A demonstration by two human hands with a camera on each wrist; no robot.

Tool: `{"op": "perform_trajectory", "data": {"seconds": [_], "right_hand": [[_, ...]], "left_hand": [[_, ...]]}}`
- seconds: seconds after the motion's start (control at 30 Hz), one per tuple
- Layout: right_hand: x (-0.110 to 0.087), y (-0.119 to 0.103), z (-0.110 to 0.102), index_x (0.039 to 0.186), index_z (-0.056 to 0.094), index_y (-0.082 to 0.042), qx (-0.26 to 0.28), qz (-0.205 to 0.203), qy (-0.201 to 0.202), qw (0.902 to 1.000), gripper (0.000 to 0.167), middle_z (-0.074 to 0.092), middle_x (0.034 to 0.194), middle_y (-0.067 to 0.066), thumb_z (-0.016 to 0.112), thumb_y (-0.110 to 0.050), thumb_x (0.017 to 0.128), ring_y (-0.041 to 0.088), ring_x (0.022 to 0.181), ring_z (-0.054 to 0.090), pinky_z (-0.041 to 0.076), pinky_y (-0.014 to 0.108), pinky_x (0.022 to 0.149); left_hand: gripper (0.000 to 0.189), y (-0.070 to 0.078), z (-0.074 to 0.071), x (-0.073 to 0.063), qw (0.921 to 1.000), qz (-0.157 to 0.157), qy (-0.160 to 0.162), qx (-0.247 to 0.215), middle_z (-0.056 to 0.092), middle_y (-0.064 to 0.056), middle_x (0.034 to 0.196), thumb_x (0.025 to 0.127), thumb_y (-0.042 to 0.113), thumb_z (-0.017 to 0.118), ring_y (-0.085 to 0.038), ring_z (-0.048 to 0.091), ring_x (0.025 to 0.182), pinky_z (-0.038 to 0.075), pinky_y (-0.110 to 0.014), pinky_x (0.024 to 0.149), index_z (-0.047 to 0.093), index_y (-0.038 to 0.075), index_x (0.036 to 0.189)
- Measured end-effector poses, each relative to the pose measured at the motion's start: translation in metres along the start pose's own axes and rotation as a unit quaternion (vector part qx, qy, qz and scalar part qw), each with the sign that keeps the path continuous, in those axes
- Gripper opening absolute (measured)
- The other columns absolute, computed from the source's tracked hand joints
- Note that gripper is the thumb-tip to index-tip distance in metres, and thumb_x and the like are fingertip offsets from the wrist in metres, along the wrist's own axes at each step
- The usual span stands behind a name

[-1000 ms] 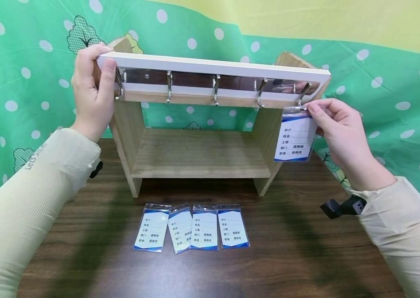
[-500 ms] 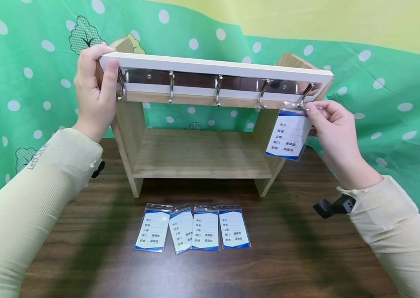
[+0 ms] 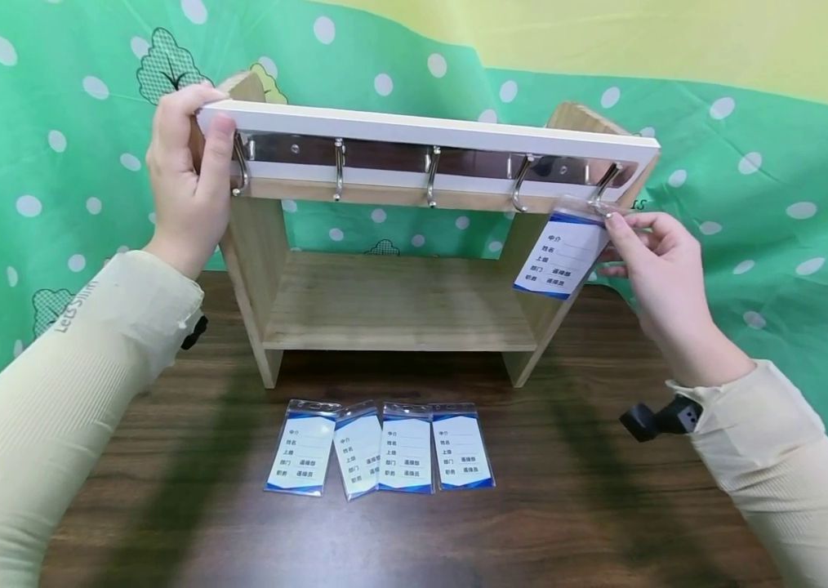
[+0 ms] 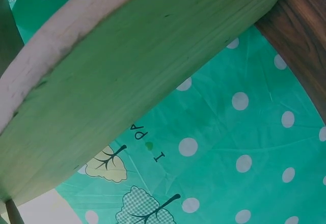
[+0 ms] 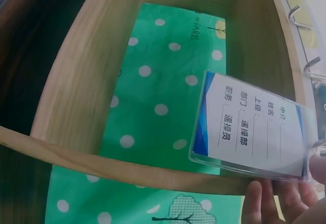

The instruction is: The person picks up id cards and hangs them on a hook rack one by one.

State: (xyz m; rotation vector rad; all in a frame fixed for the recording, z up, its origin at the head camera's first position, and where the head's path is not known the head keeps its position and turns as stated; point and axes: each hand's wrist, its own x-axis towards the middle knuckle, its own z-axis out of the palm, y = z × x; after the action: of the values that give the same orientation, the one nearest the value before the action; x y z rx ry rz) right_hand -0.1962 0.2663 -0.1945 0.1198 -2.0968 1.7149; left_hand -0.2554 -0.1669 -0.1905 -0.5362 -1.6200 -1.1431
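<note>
At the left end of the wooden rack (image 3: 399,302), the left hand (image 3: 189,175) grips the white front board (image 3: 414,122), its thumb on the face and its fingers over the top edge; a pale sleeve (image 3: 91,343) reaches up to it from the left of the rack. Along the rack's board, a shiny metal strip (image 3: 385,155) carries five hooks (image 3: 432,175). On the dark surface (image 3: 414,547) in front of the rack, four badges lie face up: the leftmost badge (image 3: 301,449), then a tilted badge (image 3: 357,457), a third badge (image 3: 407,449) covering the tilted one's right edge, and a fourth badge (image 3: 462,447) close beside it. At the rack's right end, the held badge (image 3: 561,257) hangs slanted below the board, its clear top edge at the rightmost hook (image 3: 607,181); whether the hook passes through the slot cannot be told. The right hand (image 3: 664,269), just beyond the rack's right side, pinches that badge by its upper right corner. Lower right of the rack, a black device (image 3: 660,418) sits at the right cuff.
</note>
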Motion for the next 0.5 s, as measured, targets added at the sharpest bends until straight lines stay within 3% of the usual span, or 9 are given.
{"op": "perform_trajectory", "data": {"seconds": [0.33,0.5], "right_hand": [[-0.021,0.024,-0.008,0.108,0.055,-0.018,0.022,0.029,-0.003,0.9993,0.017,0.056,0.102,-0.002,0.064,-0.025,0.095,0.008,0.078,0.062,0.054,0.016,0.064],[-0.029,0.037,-0.010,0.107,0.055,-0.016,0.046,0.041,-0.026,0.9978,0.015,0.059,0.099,-0.003,0.064,-0.021,0.096,0.008,0.077,0.063,0.055,0.016,0.065]], "left_hand": [[0.026,0.000,-0.001,0.000,1.0000,-0.003,0.000,0.009,0.049,0.026,0.108,0.099,0.009,0.050,0.002,0.044,0.093,0.035,-0.018,0.087,0.057,-0.005,0.119],[0.025,-0.001,0.000,0.000,1.0000,-0.002,0.005,0.004,0.050,0.026,0.108,0.098,0.008,0.051,-0.001,0.049,0.105,0.038,-0.021,0.097,0.057,-0.006,0.118]]}}
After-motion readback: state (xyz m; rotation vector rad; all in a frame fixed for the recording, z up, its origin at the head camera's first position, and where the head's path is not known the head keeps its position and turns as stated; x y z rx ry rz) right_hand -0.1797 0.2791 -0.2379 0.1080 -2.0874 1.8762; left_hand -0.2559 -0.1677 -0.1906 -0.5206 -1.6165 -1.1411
